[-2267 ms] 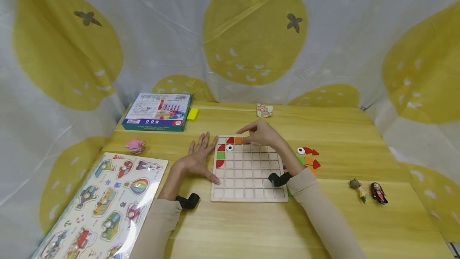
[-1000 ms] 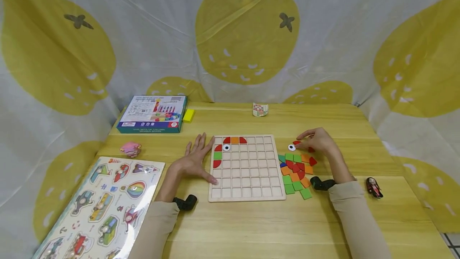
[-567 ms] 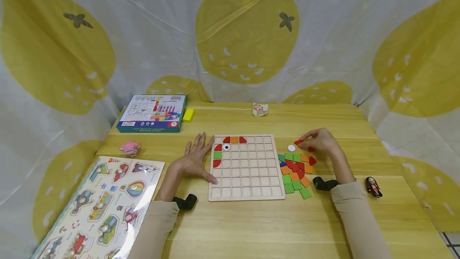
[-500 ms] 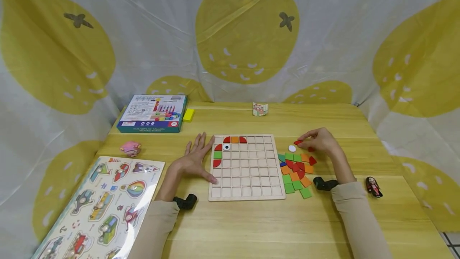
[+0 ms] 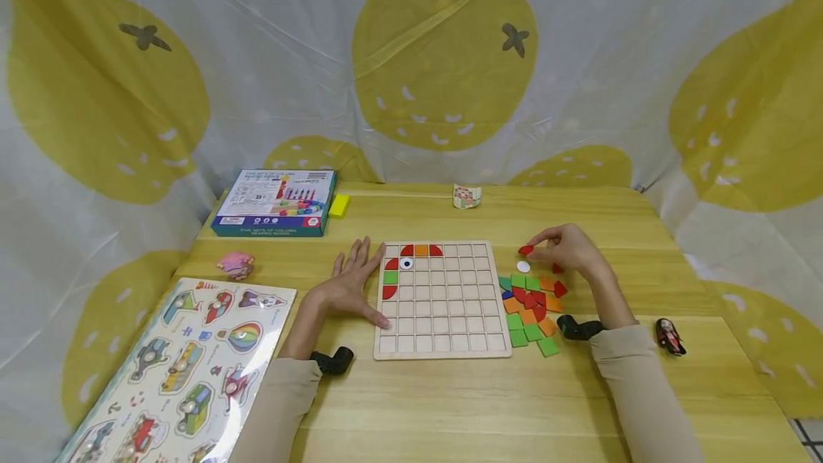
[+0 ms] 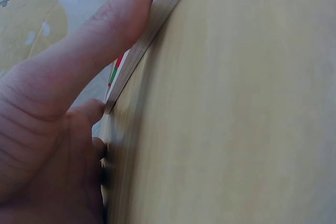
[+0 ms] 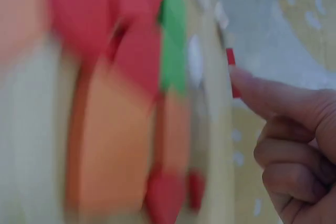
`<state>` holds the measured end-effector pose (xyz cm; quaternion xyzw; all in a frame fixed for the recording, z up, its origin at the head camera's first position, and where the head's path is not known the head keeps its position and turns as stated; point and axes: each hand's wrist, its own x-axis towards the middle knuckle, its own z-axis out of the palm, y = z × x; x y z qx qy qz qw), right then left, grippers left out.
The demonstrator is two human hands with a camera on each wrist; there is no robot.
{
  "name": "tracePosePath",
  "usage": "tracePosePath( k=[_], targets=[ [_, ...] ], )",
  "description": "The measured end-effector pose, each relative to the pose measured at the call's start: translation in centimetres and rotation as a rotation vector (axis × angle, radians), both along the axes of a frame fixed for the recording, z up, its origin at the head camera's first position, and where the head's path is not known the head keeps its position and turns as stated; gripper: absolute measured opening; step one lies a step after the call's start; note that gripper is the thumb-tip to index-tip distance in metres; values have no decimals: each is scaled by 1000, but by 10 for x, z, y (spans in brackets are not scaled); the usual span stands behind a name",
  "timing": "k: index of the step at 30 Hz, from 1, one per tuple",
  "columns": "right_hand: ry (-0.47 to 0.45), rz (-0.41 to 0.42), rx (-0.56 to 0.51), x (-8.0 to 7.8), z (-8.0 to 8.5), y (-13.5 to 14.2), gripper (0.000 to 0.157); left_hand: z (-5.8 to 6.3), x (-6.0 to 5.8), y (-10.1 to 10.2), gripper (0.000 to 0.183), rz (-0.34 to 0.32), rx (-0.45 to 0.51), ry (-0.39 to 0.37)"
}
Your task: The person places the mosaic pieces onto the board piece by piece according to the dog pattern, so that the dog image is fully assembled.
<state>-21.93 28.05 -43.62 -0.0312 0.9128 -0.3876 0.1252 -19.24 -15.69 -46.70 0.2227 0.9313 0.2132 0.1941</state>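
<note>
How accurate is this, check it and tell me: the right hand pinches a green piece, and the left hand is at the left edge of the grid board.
The colour is wrong: the right hand pinches a red piece, as the head view shows. The left hand is indeed at the left edge of the grid board.

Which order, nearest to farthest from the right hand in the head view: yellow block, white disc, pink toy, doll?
1. White disc: just left of the right hand.
2. Doll: right side of the table.
3. Yellow block: back left, beside the box.
4. Pink toy: far left.
</note>
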Motion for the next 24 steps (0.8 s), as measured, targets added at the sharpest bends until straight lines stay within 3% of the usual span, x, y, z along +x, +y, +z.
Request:
tracePosePath(
  k=[6,10,13,17,24],
  targets=[
    [9,170,-101,-7,12,-84,21,0,0,-2,144,4,-2,0],
    [-29,271,-132,-8,6,-148,20,0,0,1,143,1,4,-3],
    [-39,309,-111,-6,-1,-180,17,-1,0,3,142,-5,-3,-1],
    [-39,305,-72,-3,-10,-199,15,-1,0,4,143,-7,-6,0],
    [-24,295,-41,-2,-11,-201,14,1,1,1,143,14,-6,0]
  ],
)
